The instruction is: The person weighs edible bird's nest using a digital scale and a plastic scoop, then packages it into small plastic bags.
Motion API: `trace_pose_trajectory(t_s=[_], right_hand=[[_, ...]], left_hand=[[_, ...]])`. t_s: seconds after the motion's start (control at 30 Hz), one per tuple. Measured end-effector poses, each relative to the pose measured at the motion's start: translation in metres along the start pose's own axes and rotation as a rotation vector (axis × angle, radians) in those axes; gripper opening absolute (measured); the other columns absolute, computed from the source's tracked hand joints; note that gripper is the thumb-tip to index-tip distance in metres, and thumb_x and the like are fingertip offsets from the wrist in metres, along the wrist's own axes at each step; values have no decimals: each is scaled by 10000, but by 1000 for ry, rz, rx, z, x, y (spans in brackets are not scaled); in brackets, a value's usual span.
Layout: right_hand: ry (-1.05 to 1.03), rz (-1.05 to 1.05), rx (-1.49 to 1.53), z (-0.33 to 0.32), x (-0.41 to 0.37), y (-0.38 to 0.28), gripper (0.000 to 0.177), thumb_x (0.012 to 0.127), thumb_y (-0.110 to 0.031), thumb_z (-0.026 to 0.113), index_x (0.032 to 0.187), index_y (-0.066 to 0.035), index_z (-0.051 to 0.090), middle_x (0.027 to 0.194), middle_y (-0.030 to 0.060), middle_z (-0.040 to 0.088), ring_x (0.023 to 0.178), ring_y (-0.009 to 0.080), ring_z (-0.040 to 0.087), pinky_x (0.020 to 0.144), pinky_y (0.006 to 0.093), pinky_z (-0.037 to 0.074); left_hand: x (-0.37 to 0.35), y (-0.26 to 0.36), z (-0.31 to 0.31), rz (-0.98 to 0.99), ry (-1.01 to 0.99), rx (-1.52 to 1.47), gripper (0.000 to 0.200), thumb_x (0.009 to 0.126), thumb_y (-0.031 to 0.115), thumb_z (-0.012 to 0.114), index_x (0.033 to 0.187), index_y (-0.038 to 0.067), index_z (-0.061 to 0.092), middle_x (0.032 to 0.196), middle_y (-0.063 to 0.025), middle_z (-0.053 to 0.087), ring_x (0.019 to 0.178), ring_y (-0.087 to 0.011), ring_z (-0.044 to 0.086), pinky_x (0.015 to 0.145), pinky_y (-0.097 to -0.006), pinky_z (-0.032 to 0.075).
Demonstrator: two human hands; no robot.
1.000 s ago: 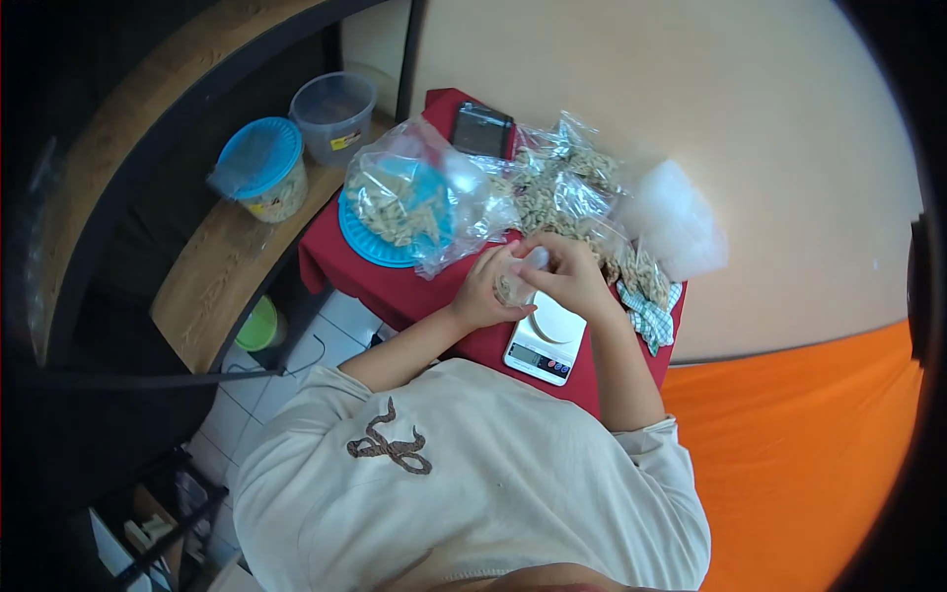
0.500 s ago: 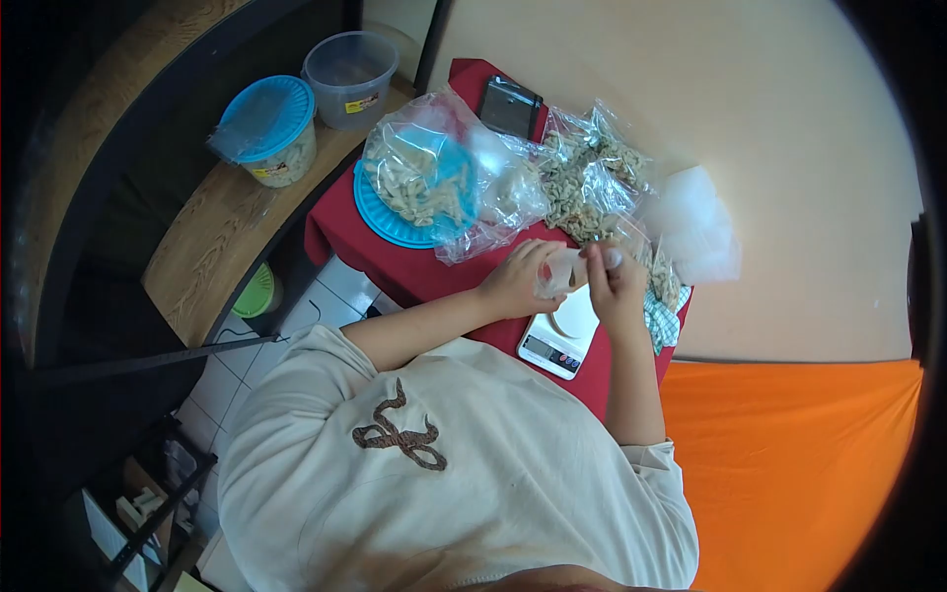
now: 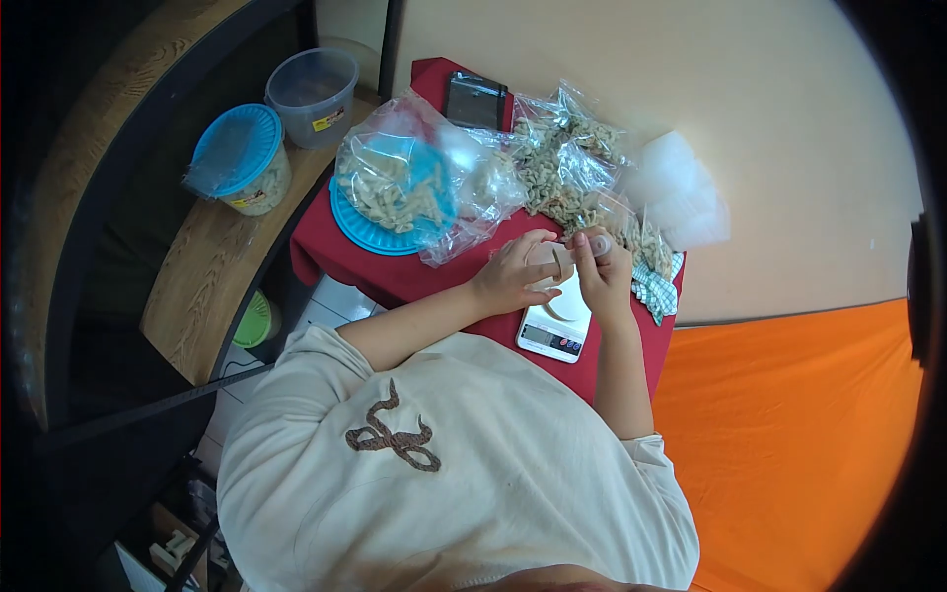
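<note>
Above the white kitchen scale, my two hands are close together. Between them is a small piece of clear plastic, with a narrow brownish strip near it; its exact kind is hard to make out. My left hand curls its fingers around the plastic from the left. On the right, my right hand pinches its other side, thumb up. A pale round end shows at the right hand's fingers. Behind the hands lie clear bags of pale curled snack pieces.
On the red cloth, a large open bag of snacks rests over a blue lid. A dark device, clear plastic sheets and a checked cloth lie around. Tubs stand on the wooden shelf at left.
My left hand's fingers have spread more around the clear plastic, and both hands remain close together above the scale. The whole view has shifted slightly.
</note>
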State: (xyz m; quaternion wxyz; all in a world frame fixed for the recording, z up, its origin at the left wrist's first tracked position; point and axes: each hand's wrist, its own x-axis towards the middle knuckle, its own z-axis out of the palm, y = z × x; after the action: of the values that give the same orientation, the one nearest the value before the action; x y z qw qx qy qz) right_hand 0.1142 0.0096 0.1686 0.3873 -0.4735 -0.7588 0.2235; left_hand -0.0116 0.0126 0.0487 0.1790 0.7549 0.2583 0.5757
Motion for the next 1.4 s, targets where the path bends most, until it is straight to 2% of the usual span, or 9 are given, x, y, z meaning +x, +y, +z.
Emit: trace_pose_trajectory(t_s=[0.4, 0.6, 0.67, 0.77, 0.93, 1.03, 1.2, 1.3, 1.4], right_hand=[[57, -4, 44, -12, 1, -6, 157, 860, -100, 532, 739, -9, 574, 553, 44, 520, 472, 87, 465, 440, 238, 360], [51, -63, 41, -24, -10, -13, 160, 870, -93, 517, 744, -13, 574, 575, 29, 514, 476, 60, 441, 432, 222, 334], [144, 78, 358, -30, -18, -4, 165, 883, -104, 505, 760, -16, 571, 599, 13, 523, 471, 47, 421, 423, 203, 310], [297, 217, 635, -33, -28, 9, 185, 908, -173, 477, 812, -33, 551, 592, -7, 495, 457, 46, 402, 398, 190, 304], [659, 443, 1131, -55, -57, 36, 215, 918, -266, 451, 857, -70, 513, 564, 8, 446, 463, 64, 403, 371, 194, 293], [778, 452, 1180, -74, -89, 70, 211, 915, -282, 449, 871, -84, 511, 563, -5, 423, 471, 67, 381, 381, 191, 284], [1058, 471, 1243, -106, -142, 107, 212, 911, -295, 454, 884, -92, 510, 561, -21, 397, 481, 59, 372, 383, 187, 272], [1133, 426, 1270, -121, -171, 129, 219, 911, -296, 451, 877, -89, 514, 559, -18, 391, 481, 60, 371, 381, 192, 275], [1183, 397, 1289, -130, -198, 148, 222, 911, -299, 452, 871, -89, 513, 559, -14, 387, 485, 63, 366, 393, 194, 282]], left_hand=[[-6, -2, -1, 65, 1, 66, 621, 623, 169, 771, 1139, 133, 427, 1151, -212, 407, 987, -349, 503, 806, -384, 456], [-6, -3, 6, -22, 155, -207, 741, 589, 237, 782, 1185, 64, 377, 1140, -178, 430, 973, -314, 507, 844, -391, 428], [-5, 5, 0, -364, 61, -387, 770, 564, 243, 796, 1173, 19, 381, 1134, -164, 442, 964, -286, 513, 840, -374, 434], [2, 6, -6, -304, -37, -87, 795, 539, 225, 802, 1188, 31, 386, 1062, -130, 500, 928, -238, 530, 801, -342, 448], [2, 2, 0, -371, -85, -188, 756, 561, 148, 792, 1202, 41, 406, 933, -86, 558, 875, -175, 549, 771, -294, 451], [17, 7, 2, -353, -28, -204, 656, 545, 176, 780, 1122, 68, 487, 846, -51, 548, 752, -175, 522, 708, -300, 450], [68, 31, 21, -254, -249, -124, 655, 549, 210, 766, 1130, 83, 492, 851, -77, 545, 769, -208, 532, 713, -315, 447], [83, 36, 56, -77, -480, -79, 647, 562, 294, 745, 1121, 87, 493, 898, -100, 545, 860, -273, 543, 779, -372, 438], [86, 35, 88, -128, -683, -47, 654, 559, 307, 743, 1121, 91, 487, 944, -105, 544, 887, -283, 536, 802, -381, 430]])
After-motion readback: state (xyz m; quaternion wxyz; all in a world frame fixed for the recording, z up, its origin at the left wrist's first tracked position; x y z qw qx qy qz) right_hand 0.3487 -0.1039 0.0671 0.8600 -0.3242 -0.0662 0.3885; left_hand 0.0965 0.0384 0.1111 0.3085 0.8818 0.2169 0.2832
